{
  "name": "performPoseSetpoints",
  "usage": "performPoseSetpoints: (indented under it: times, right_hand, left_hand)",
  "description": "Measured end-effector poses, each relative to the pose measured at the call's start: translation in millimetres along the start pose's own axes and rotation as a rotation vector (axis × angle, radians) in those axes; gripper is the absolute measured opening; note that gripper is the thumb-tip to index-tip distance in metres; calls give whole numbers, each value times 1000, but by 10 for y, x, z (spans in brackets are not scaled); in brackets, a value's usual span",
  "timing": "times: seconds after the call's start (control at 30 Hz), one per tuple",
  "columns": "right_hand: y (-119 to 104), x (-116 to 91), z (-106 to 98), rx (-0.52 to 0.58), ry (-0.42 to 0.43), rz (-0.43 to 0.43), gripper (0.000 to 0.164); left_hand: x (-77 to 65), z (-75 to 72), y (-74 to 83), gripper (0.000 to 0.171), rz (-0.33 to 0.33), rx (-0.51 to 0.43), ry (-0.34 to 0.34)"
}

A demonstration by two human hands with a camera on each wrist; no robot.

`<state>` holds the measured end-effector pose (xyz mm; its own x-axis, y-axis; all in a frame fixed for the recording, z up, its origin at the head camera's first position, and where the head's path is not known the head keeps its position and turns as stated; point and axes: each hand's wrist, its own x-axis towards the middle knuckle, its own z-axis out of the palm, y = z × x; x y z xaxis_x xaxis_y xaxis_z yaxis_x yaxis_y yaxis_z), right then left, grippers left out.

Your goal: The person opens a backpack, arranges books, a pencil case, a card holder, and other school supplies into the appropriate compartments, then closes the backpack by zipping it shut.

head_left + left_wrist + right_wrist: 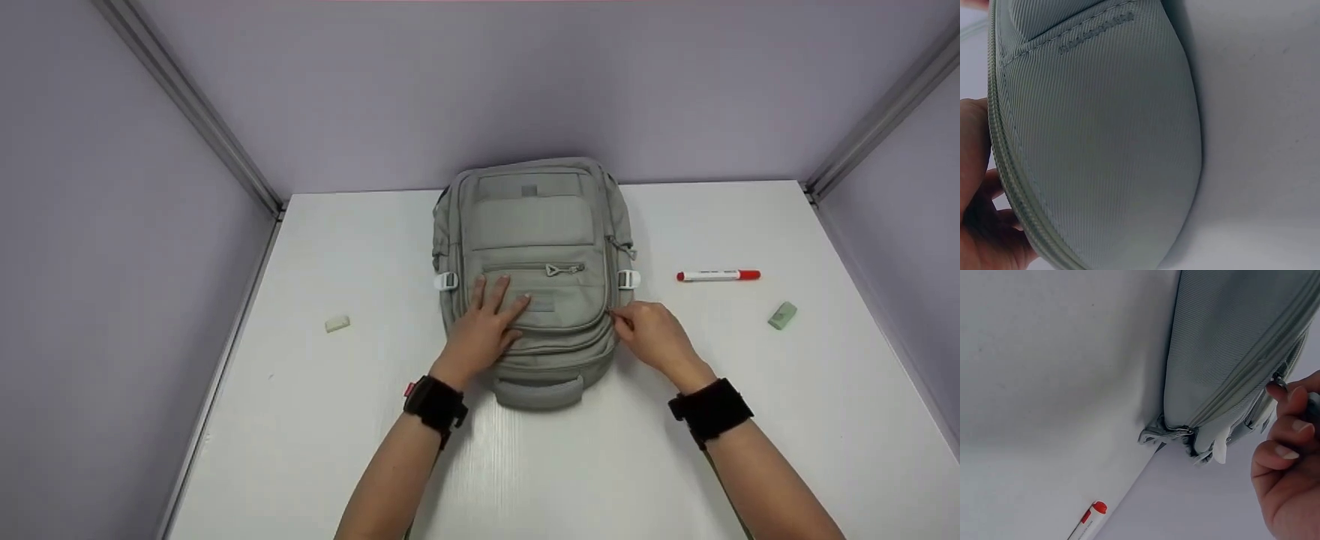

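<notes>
A grey-green backpack (536, 225) lies on the white table with its front up and its top handle (540, 394) toward the person. My left hand (480, 334) rests with spread fingers on the lower front panel. At the right edge of the bag, my right hand (652, 334) pinches a small zipper pull (1279, 381) between thumb and finger, its other fingers curled. Another zipper pull (553, 270) lies on the front pocket. In the left wrist view the bag's curved fabric end (1106, 135) covers much of the frame, hiding part of the left hand.
To the right lie a red-capped white marker (718, 276) and a small green block like an eraser (782, 316). A small whitish block (337, 323) lies on the left. White buckles (628, 280) stick out at the bag's sides. Grey panels (360, 90) enclose the table.
</notes>
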<state>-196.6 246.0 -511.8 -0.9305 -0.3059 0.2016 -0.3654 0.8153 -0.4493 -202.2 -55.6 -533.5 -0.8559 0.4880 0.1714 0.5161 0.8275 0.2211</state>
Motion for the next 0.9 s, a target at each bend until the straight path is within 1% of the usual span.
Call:
performPoseSetpoints:
  times: [0.23,0.33,0.47,0.67,0.8,0.9]
  right_hand:
    - [-84,-78,-6,35,-21,-22,19]
    - [-130,-101,-8,53,-43,-29,19]
    - [-202,-123,2,97,-77,-36,19]
    - [-298,-147,67,164,-92,-72,16]
    - [-390,-153,101,212,-137,-72,18]
    - [-467,-149,124,219,-173,-63,19]
  left_hand:
    - [-12,8,-2,55,-7,17,-8]
    - [-14,5,0,55,-6,17,-2]
    - [-10,-1,-5,54,-4,13,5]
    - [-15,-13,4,54,-10,24,5]
    - [-21,-14,9,54,-8,27,13]
    - [-23,-19,15,53,-8,33,16]
